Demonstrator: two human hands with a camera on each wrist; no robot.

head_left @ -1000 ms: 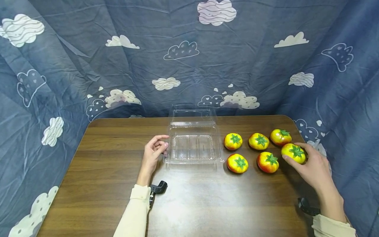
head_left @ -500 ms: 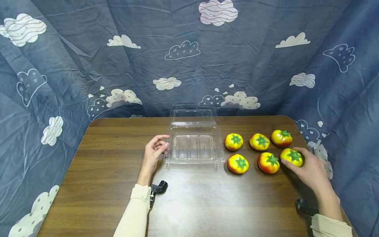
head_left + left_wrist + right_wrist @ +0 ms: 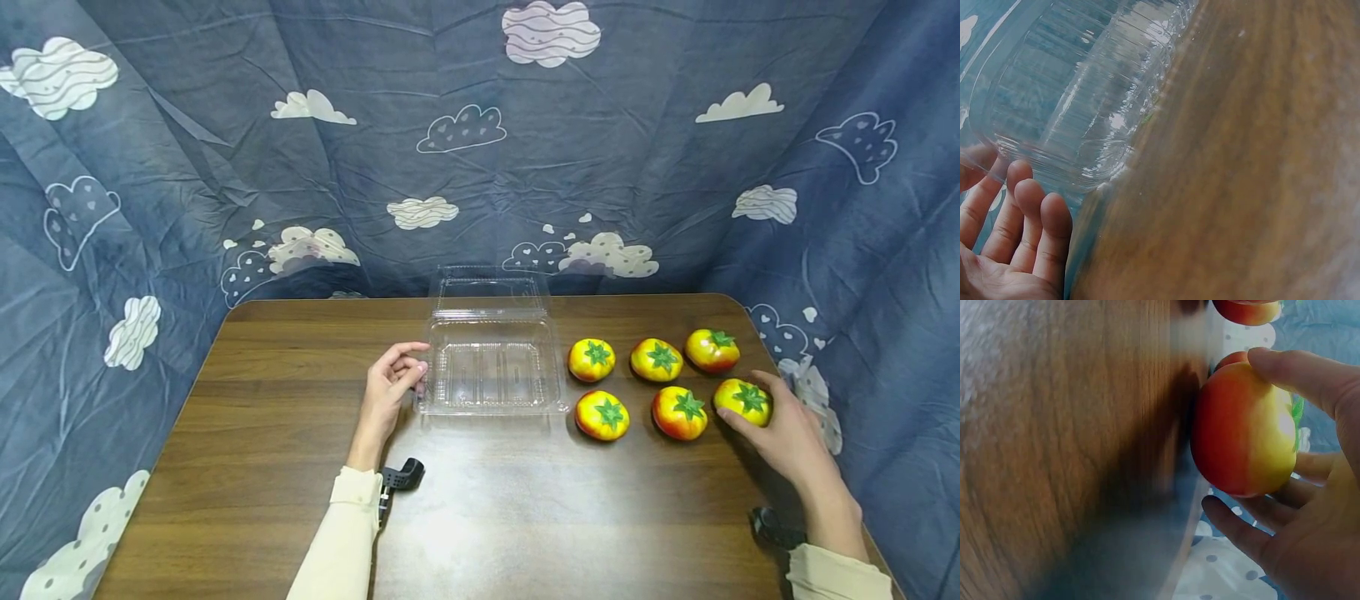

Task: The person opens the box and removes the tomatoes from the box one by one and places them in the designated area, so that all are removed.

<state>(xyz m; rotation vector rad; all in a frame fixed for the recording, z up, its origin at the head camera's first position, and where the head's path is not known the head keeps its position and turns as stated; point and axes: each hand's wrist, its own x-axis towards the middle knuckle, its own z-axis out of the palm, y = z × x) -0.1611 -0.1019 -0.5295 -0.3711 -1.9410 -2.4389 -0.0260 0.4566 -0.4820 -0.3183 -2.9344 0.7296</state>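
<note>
In the head view, a clear plastic clamshell container (image 3: 495, 375) stands mid-table with its lid (image 3: 491, 292) raised at the back. My left hand (image 3: 392, 382) is at the container's left side, thumb and fingertips pinching its rim; the left wrist view shows the other fingers (image 3: 1055, 219) loosely bent. My right hand (image 3: 795, 429) holds a yellow-and-red tomato (image 3: 742, 403) with a green star-shaped leaf top. In the right wrist view its thumb (image 3: 1285, 369) lies on one side of the tomato (image 3: 1241, 431), with fingers round the other side. It sits at or close to the tabletop.
Several similar tomatoes stand between the container and my right hand, including a front-left one (image 3: 602, 416) and a back-right one (image 3: 712, 350). The wooden table (image 3: 262, 433) ends at a blue cloud-patterned curtain (image 3: 337, 167) behind and at the sides.
My right hand and its tomato have shifted slightly left and nearer to me, then a touch back to the right. My left hand and the container have stayed put.
</note>
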